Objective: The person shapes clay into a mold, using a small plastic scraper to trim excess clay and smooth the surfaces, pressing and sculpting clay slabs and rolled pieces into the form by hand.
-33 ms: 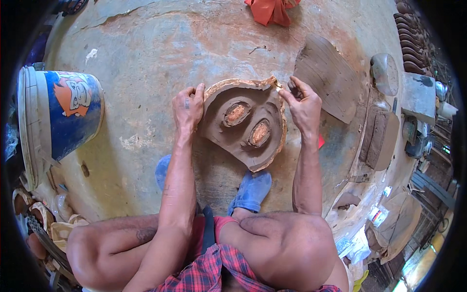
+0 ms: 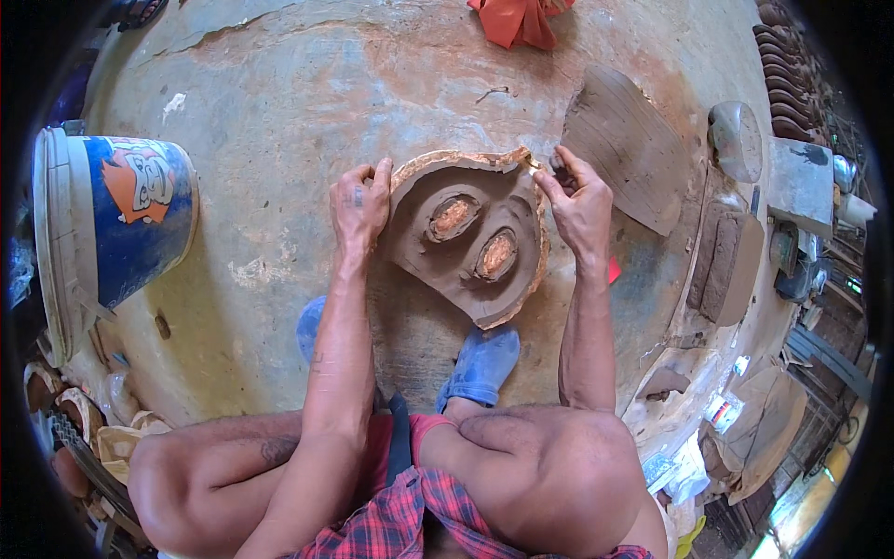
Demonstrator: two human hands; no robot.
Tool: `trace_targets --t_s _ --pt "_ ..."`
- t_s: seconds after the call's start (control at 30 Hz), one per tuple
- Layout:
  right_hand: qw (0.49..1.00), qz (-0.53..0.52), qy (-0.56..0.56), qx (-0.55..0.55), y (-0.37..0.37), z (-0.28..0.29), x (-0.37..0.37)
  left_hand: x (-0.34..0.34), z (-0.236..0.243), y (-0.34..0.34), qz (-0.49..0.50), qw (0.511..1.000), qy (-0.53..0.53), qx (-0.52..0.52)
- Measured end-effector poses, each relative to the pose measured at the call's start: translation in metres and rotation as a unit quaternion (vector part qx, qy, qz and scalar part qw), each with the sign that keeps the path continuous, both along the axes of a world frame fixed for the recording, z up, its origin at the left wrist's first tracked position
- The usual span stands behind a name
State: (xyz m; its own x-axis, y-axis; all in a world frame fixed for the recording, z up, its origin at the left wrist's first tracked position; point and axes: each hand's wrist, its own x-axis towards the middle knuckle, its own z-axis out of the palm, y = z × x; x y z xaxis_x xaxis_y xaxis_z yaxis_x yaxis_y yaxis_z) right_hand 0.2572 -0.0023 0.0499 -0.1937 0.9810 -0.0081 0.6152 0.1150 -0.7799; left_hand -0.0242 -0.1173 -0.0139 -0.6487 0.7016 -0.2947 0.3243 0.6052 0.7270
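A curved, pointed mould (image 2: 447, 279) is lined with grey-brown clay, with a pale crusty rim and two oval holes showing orange-tan material. My left hand (image 2: 361, 205) is closed on its left edge, thumb on top. My right hand (image 2: 582, 200) is at the upper-right corner, thumb by the rim and fingers curled near a small dark bit that I cannot make out clearly. Just beyond that hand lies a flat clay slab (image 2: 624, 140). Below the mould is a blue slipper (image 2: 481, 363) on a foot, between my forearms.
A white-and-blue bucket (image 2: 130, 252) stands at the left. A red cloth (image 2: 517, 20) lies at the far edge. On the right are a clay block (image 2: 731, 270), a rounded metallic object (image 2: 736, 140), a stone slab (image 2: 801, 186) and stacked curved brown pieces (image 2: 787, 84). Clutter fills the lower left.
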Motion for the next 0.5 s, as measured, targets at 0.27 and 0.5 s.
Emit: trace_targets --t_s 0.27,0.5 --pt "0.969 -0.192 -0.133 0.083 -0.053 -0.007 0.098 -0.005 0.007 0.017 -0.062 0.998 0.004 -0.013" --pt "0.882 -0.009 -0.468 0.062 -0.174 -0.088 0.124 -0.004 -0.008 0.021 -0.087 0.996 0.016 -0.019"
